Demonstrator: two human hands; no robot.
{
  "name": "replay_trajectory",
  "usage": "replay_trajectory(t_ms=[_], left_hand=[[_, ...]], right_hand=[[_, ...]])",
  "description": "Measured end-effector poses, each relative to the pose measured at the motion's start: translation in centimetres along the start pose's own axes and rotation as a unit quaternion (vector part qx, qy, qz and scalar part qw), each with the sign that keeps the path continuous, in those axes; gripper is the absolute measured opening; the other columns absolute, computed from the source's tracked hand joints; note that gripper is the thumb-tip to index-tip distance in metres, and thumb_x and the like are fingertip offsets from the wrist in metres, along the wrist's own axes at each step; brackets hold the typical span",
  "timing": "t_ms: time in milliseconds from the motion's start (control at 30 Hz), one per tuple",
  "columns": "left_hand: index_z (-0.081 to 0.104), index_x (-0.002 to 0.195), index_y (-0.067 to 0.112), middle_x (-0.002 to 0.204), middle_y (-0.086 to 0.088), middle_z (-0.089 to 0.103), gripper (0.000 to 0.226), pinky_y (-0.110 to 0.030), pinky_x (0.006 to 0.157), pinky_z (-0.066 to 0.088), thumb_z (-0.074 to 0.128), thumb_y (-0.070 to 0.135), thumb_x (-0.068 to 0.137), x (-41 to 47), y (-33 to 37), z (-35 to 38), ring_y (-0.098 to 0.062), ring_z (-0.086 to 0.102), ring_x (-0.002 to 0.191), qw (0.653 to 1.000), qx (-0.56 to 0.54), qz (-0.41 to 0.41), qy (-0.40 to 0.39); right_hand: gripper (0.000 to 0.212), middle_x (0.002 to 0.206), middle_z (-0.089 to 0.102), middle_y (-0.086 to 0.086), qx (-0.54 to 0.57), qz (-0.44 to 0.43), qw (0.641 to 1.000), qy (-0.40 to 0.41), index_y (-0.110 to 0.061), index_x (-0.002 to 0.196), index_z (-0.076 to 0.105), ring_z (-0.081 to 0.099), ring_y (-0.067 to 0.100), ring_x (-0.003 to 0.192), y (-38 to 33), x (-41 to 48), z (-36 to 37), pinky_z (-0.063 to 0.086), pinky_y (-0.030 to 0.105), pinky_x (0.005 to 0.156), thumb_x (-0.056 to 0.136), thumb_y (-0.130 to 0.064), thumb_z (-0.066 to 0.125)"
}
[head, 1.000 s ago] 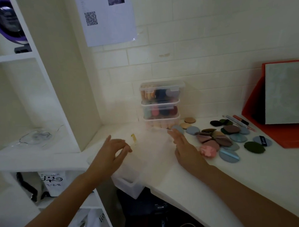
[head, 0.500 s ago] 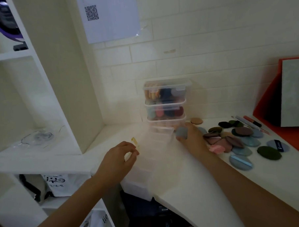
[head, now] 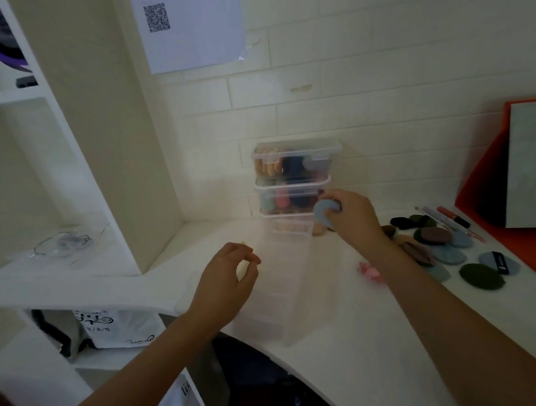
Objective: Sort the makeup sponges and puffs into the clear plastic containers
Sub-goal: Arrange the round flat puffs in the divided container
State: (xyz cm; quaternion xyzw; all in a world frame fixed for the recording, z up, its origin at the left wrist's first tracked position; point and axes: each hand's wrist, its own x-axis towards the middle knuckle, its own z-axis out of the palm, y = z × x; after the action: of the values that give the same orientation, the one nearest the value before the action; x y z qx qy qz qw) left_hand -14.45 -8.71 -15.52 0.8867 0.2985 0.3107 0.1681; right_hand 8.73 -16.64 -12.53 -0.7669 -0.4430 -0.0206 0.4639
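Note:
An open clear plastic container (head: 282, 282) lies lengthwise on the white counter, its near end over the counter's edge. My left hand (head: 225, 280) rests at its left rim with fingers curled, nothing clearly in them. My right hand (head: 351, 216) is raised above the container's far end and grips a round blue puff (head: 322, 214). Behind it stand three stacked clear containers (head: 293, 178) filled with sponges and puffs. Several loose puffs (head: 440, 244) in blue, green, brown and black lie to the right, and a pink sponge (head: 369, 272) sits by my right forearm.
Pens (head: 445, 219) and a red stand holding a grey panel (head: 523, 173) are at the right against the tiled wall. White shelving (head: 84, 168) rises at the left, with a clear item (head: 62, 244) on its shelf. Bags sit below the counter.
My right hand reached into the puff pile, took a blue puff and lifted it toward the stacked containers. My left hand closed at the clear container's left rim.

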Motion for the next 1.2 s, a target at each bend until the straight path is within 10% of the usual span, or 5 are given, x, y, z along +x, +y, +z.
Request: replay_trajectory(t_ms=[300, 933, 1100, 1200], left_hand=[[0.062, 0.098, 0.023, 0.094, 0.011, 0.064, 0.03, -0.003, 0.075, 0.038, 0.035, 0.033, 0.091, -1.8, 0.5, -0.4, 0.001, 0.057, 0.091, 0.993, -0.105, 0.053, 0.005], [0.069, 0.093, 0.029, 0.11, 0.026, 0.049, 0.056, -0.005, 0.085, 0.035, 0.048, 0.076, 0.072, -3.8, -0.6, 0.1, 0.011, 0.043, 0.104, 0.982, -0.033, 0.17, -0.076], [0.071, 0.086, 0.028, 0.108, 0.009, 0.061, 0.056, -0.009, 0.082, 0.029, 0.042, 0.075, 0.076, -3.7, -0.6, 0.9, 0.001, 0.044, 0.096, 0.975, 0.048, 0.193, -0.096], [0.07, 0.095, 0.028, 0.109, 0.014, 0.058, 0.058, -0.008, 0.085, 0.029, 0.045, 0.075, 0.074, -3.6, -0.5, 1.0, 0.003, 0.044, 0.098, 0.977, 0.039, 0.179, -0.107]], right_hand=[[0.02, 0.091, 0.065, -0.009, -0.065, -0.174, 0.922, -0.341, -0.025, 0.105, 0.071, 0.054, 0.001, 0.073, -9.2, -7.1, -1.4, 0.037, 0.01, 0.061, 0.086, -0.024, 0.066], [0.015, 0.072, 0.062, -0.012, -0.07, -0.113, 0.906, -0.402, -0.018, 0.093, 0.071, 0.056, 0.001, 0.067, -8.0, -7.8, -0.7, 0.042, 0.018, 0.062, 0.081, -0.027, 0.072], [0.015, 0.089, 0.073, -0.008, -0.057, -0.108, 0.883, -0.453, -0.023, 0.098, 0.07, 0.065, 0.006, 0.087, -7.2, -6.4, -1.5, 0.051, 0.027, 0.084, 0.088, -0.032, 0.063], [0.015, 0.085, 0.074, -0.009, -0.028, -0.079, 0.919, -0.384, -0.021, 0.096, 0.07, 0.066, 0.006, 0.081, -5.3, -4.6, -2.7, 0.052, 0.025, 0.081, 0.09, -0.031, 0.06]])
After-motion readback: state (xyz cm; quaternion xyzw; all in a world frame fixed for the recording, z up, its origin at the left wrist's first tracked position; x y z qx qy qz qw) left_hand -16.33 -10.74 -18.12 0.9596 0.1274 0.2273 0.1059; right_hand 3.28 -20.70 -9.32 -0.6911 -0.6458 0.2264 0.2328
